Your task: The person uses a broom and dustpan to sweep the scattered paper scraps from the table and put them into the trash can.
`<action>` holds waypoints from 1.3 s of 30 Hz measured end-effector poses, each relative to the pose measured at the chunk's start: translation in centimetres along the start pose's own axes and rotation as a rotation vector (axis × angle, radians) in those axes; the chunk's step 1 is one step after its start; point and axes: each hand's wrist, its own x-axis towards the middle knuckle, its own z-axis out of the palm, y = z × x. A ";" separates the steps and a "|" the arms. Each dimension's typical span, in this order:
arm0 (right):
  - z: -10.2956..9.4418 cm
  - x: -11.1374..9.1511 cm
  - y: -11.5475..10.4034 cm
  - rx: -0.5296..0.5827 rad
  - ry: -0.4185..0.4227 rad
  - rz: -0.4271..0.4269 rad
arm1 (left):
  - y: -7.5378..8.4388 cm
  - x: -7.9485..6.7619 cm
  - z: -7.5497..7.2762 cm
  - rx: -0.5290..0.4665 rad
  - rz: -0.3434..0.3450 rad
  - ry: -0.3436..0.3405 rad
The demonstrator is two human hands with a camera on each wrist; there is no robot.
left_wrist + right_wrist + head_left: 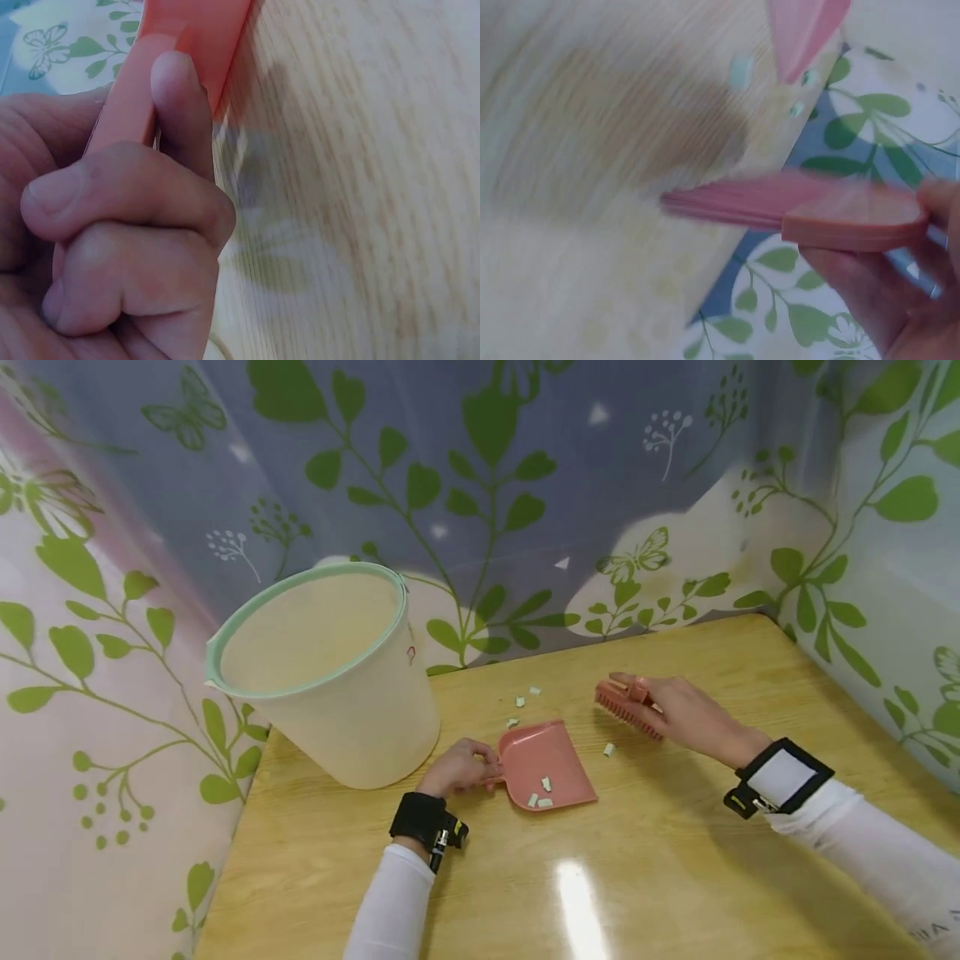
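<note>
My left hand [459,767] grips the handle of a pink dustpan [543,752], its fingers curled round it in the left wrist view. The pan lies on the table with several small pale green scraps [545,802] in it. To the right, my right hand [693,714] holds a small pink brush [626,706], bristles toward the table. In the right wrist view the brush [855,225] is pinched between thumb and fingers, above the wood. One loose scrap [609,749] lies between pan and brush; others, such as one scrap [521,702], lie beyond the pan.
A tall cream bucket [360,718] with a mint rim stands on the table's left side, close by my left hand. The wooden table [480,893] meets a curtain [465,527] with leaf prints at the back and sides.
</note>
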 end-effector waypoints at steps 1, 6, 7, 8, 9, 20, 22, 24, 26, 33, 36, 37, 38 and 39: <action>0.0 0.1 0.0 -0.018 0.029 0.010 | 0.1 0.0 -0.1 0.005 -0.001 0.001; 2.0 0.2 -0.2 -0.026 0.138 0.008 | 0.1 0.2 -0.3 -0.005 -0.027 -0.009; 2.4 0.3 -0.6 -0.003 0.148 0.018 | 0.0 0.3 -0.3 -0.008 -0.029 -0.008; 2.8 0.3 -1.0 0.020 0.155 0.016 | 0.0 0.3 -0.2 -0.013 -0.029 -0.007; 3.2 0.3 -1.5 0.048 0.164 0.018 | 0.0 0.3 -0.2 -0.011 -0.029 -0.007; 5.5 2.4 -6.2 0.226 0.165 0.053 | 0.2 0.3 -0.5 -0.014 -0.045 0.010; 5.7 2.7 -7.0 0.246 0.151 0.057 | 0.1 0.3 -0.3 -0.013 -0.046 0.012; 5.8 2.9 -7.7 0.289 0.122 0.061 | 0.0 0.4 -0.1 -0.021 -0.046 0.010; 5.6 3.1 -8.1 0.318 0.092 0.059 | 0.0 0.6 0.2 -0.053 -0.050 0.004; 3.7 5.7 -5.8 0.303 0.074 0.009 | 0.6 0.8 0.5 -0.117 -0.076 0.013; 3.6 7.6 -3.6 0.253 0.106 -0.010 | 0.6 0.6 0.3 -0.102 -0.079 0.021; 3.8 8.2 -2.8 0.239 0.101 -0.008 | 0.5 0.5 0.2 -0.099 -0.084 0.021; 4.0 8.7 -2.0 0.232 0.090 -0.007 | 0.5 0.5 0.2 -0.091 -0.081 0.021; 4.3 9.2 -1.2 0.236 0.071 -0.007 | 0.4 0.4 0.1 -0.074 -0.077 0.024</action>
